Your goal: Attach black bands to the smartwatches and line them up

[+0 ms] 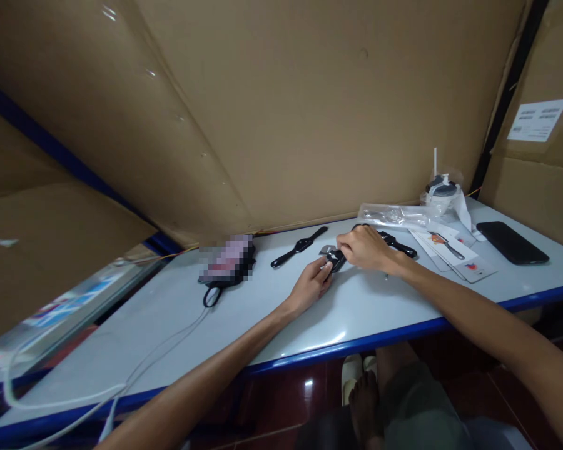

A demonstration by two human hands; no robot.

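Observation:
Over the middle of the table my left hand [313, 278] is closed around one end of a black spokeshave [338, 259] with a flat grey metal piece at its middle. My right hand [363, 247] is closed over the other side of the same tool, its fingers hiding much of it. A second black spokeshave [302, 245], with a handle at each end, lies on the table to the left of my hands. Just past my right hand lies another black handled tool [401, 245], partly covered by that hand.
The white table [263, 325] has a blue edge and brown cardboard behind. To the right are clear plastic packaging [394, 215], printed cards [450, 253], a lidded cup [441, 195] and a black phone-like slab [512, 242]. A blurred-out device [228, 259] with cables stands left.

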